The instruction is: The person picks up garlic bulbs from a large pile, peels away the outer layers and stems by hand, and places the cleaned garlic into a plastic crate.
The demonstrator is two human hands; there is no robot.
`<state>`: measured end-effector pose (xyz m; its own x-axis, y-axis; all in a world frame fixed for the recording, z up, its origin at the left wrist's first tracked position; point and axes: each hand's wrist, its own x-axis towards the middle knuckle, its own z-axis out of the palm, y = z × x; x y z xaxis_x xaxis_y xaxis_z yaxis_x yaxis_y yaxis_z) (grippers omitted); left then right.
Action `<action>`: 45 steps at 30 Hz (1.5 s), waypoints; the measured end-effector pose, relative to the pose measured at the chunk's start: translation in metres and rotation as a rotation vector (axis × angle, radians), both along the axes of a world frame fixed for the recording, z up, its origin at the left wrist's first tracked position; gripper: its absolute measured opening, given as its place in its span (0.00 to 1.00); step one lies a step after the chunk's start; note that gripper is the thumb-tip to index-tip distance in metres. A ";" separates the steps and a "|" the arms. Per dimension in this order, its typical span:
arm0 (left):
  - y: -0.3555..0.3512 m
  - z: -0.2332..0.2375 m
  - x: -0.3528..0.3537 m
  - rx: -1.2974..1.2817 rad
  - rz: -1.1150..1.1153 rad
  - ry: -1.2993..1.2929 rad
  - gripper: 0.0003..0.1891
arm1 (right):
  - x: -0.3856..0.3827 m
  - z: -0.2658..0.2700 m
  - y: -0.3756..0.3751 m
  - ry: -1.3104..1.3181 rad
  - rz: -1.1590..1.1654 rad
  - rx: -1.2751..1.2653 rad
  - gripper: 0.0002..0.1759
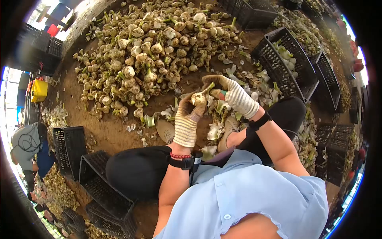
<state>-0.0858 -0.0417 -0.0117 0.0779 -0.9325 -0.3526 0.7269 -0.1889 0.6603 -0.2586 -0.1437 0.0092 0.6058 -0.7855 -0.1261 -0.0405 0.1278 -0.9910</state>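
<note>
Both of my hands wear striped, soiled knit gloves and meet in front of the pile. A garlic bulb with a short green stem is held in my left hand, its fingers wrapped round the bulb's lower side. My right hand is at the stem side with its fingers curled; a small green and red thing shows between them, mostly hidden. Beyond my hands lies a large heap of garlic bulbs on the brown ground. Loose pale peelings are scattered below and to the right of my hands.
At the right, a black crate holds pale bulbs. More black crates stand at lower left and top right. At far left are a person in grey and a yellow container.
</note>
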 end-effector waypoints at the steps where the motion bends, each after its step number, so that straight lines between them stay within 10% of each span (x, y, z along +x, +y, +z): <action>1: 0.001 0.001 -0.001 -0.062 0.009 -0.236 0.26 | -0.002 0.000 0.006 -0.001 -0.004 -0.009 0.23; 7: 0.012 0.002 -0.008 -0.438 0.083 -0.793 0.34 | 0.009 -0.004 0.049 -0.469 -0.069 0.299 0.27; 11: 0.015 -0.001 -0.011 -0.408 0.086 -0.850 0.33 | 0.022 0.011 0.051 -0.110 -0.153 0.131 0.31; 36: 0.024 0.006 -0.005 -0.270 0.019 -0.424 0.31 | 0.007 0.022 0.050 -0.058 -0.043 0.057 0.15; 45: 0.018 0.014 -0.014 -0.129 0.151 -0.051 0.28 | 0.023 0.029 0.054 0.385 -0.210 -0.378 0.12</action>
<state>-0.0995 -0.0240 0.0021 0.2346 -0.9462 -0.2227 0.7058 0.0083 0.7083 -0.2357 -0.0895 0.0377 0.3984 -0.9172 0.0062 -0.4196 -0.1882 -0.8880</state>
